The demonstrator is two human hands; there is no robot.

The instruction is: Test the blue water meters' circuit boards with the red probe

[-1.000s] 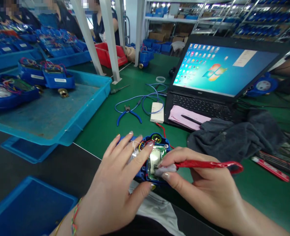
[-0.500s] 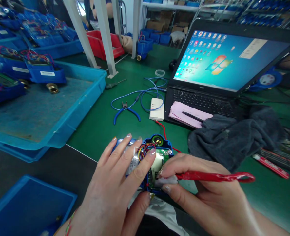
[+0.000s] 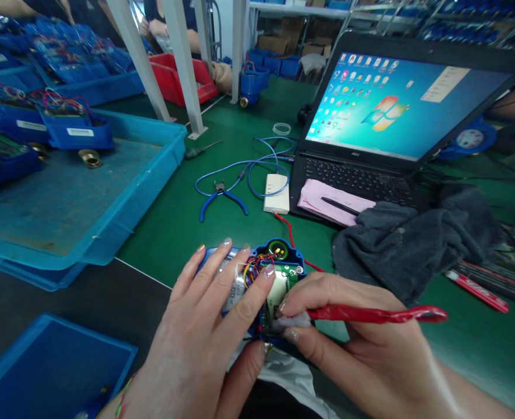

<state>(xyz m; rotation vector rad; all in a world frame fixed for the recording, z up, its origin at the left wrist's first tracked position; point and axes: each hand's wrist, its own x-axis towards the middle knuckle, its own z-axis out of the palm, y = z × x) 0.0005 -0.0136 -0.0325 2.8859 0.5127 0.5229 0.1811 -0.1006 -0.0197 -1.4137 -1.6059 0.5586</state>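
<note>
In front of me an opened blue meter housing (image 3: pixel 299 259) shows a green circuit board (image 3: pixel 292 270), a pale display and bundled red, yellow and black wires (image 3: pixel 254 269). My left hand (image 3: pixel 213 314) lies across its left part, fingers over the top and thumb at the near edge, gripping it. Between thumb and fingertips, my right hand (image 3: pixel 353 337) pinches a grey-wrapped connector (image 3: pixel 294 321) with a looped red cable (image 3: pixel 375 314). The connector's tip is against the board's lower part; the exact contact is hidden by my fingers.
Left stands a blue tray (image 3: pixel 144 192) with wired meters (image 3: pixel 80 131). Beyond my hands lie blue-handled cutters (image 3: pixel 223 201), a white adapter box (image 3: pixel 277 195) and a screwdriver (image 3: pixel 196 152). A laptop (image 3: pixel 357 174), pink papers (image 3: pixel 322 201) and dark cloth (image 3: pixel 397 250) occupy the right. Another person's hands (image 3: pixel 156 28) show behind.
The view has shifted slightly. Both hands keep their places on the housing and the connector, which has barely moved. At the back, the other person's hands have come further into view.
</note>
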